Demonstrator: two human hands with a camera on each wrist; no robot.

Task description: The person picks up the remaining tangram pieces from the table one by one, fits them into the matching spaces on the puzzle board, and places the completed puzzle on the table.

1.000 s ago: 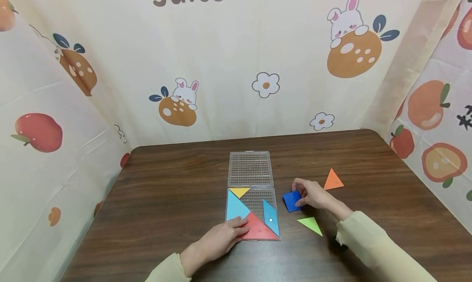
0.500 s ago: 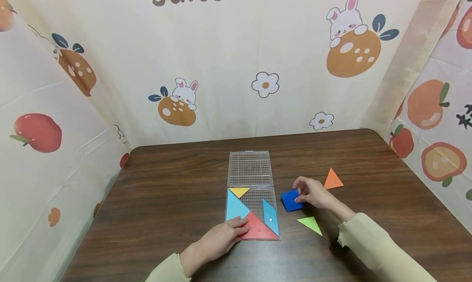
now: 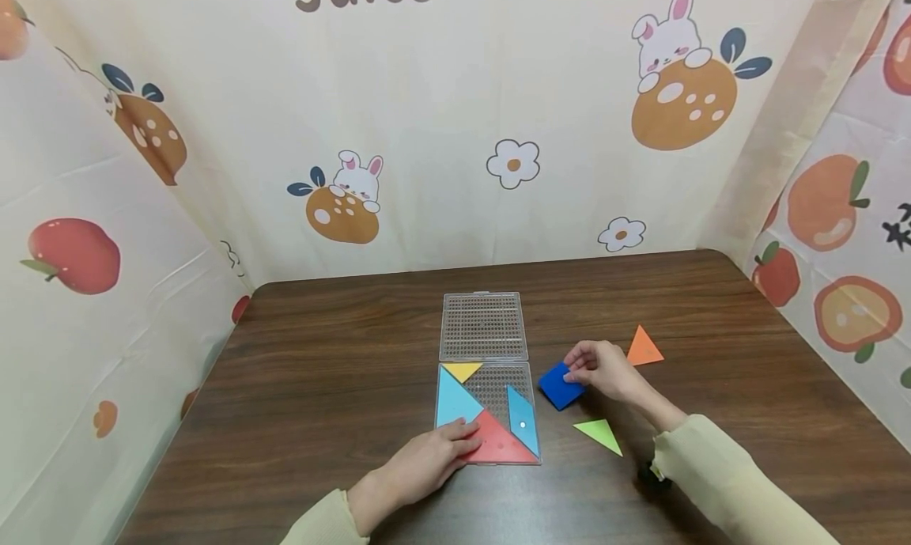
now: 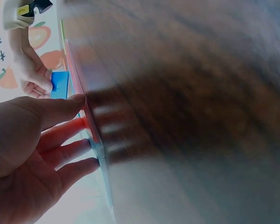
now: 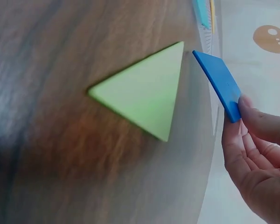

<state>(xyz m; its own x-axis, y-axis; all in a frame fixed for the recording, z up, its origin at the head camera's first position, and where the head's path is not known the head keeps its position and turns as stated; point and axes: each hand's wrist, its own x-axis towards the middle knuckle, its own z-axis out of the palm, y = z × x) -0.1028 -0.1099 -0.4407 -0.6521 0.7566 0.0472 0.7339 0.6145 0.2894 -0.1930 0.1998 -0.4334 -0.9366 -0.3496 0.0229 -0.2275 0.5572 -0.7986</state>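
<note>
Between thumb and fingers my right hand (image 3: 605, 371) pinches a blue square tangram piece (image 3: 560, 387), held tilted just right of the clear tray (image 3: 491, 387). The right wrist view shows the blue square (image 5: 219, 81) gripped by one corner, off the table. With its fingers extended, my left hand (image 3: 430, 458) rests on the red triangle (image 3: 501, 442) and the tray's near left edge. Inside the tray also lie a light blue triangle (image 3: 455, 403), a yellow triangle (image 3: 463, 370) and a blue parallelogram (image 3: 523, 422); bare grid shows between them.
A green triangle (image 3: 601, 435) lies on the table below my right hand, and an orange triangle (image 3: 644, 347) sits beyond it to the right. The tray's gridded lid (image 3: 484, 327) is folded back flat behind it. A printed curtain (image 3: 441, 134) hangs behind the table.
My right hand has turned the blue square and shifted it slightly left, so it now stands corner-forward. The left hand stays where it was.
</note>
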